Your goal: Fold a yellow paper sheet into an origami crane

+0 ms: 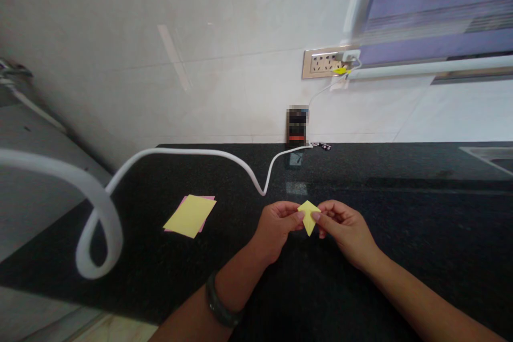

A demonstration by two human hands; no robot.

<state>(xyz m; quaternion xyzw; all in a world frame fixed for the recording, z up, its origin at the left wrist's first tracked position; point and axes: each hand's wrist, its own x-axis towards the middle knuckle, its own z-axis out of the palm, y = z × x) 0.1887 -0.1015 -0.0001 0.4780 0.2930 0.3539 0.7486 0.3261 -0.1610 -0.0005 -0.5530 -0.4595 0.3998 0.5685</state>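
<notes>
A small piece of folded yellow paper (308,218), kite-shaped with its long point toward me, is held above the dark countertop. My left hand (279,224) pinches its left corner between thumb and fingers. On the opposite corner my right hand (340,225) grips it the same way, thumb on top. Both thumbs lie on the paper's face, and the fingers behind it are partly hidden. To the left of my hands, a yellow sheet of paper (189,216) rests askew on a pink sheet (208,219).
A thick white cable (208,152) loops close in front at the left and runs across the black countertop (132,214). A phone-like device (297,125), its screen blurred, leans against the wall below a socket panel (323,63). A metal sink edge (483,157) shows at far right.
</notes>
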